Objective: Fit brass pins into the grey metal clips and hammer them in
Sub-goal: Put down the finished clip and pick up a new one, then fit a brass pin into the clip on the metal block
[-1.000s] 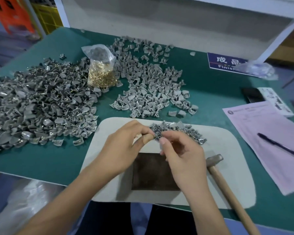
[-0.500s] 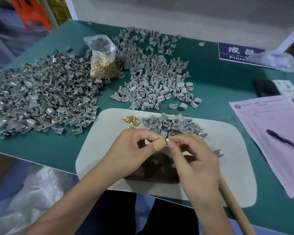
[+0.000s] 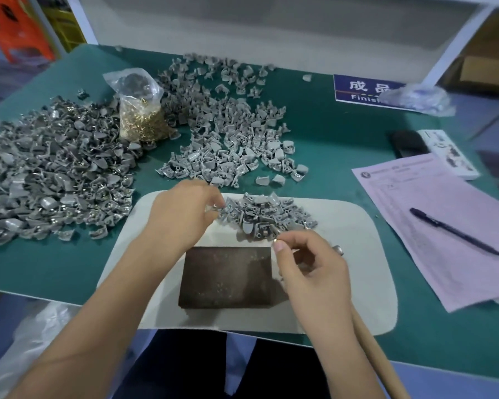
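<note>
Pin held, clip being picked.
A brass pin (image 3: 275,240) is pinched by the right hand (image 3: 308,266); a clip (image 3: 215,207) from the middle pile is pinched by the left hand (image 3: 185,214). The small pin could be dropped.

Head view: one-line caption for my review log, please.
Left hand reaches into the small clip pile on the white mat; right hand pinches a brass pin above the dark block.

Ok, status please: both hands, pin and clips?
Left hand reaching into clips on mat, grip unclear. Right hand pinches pin. Hammer idle under right wrist.
</note>
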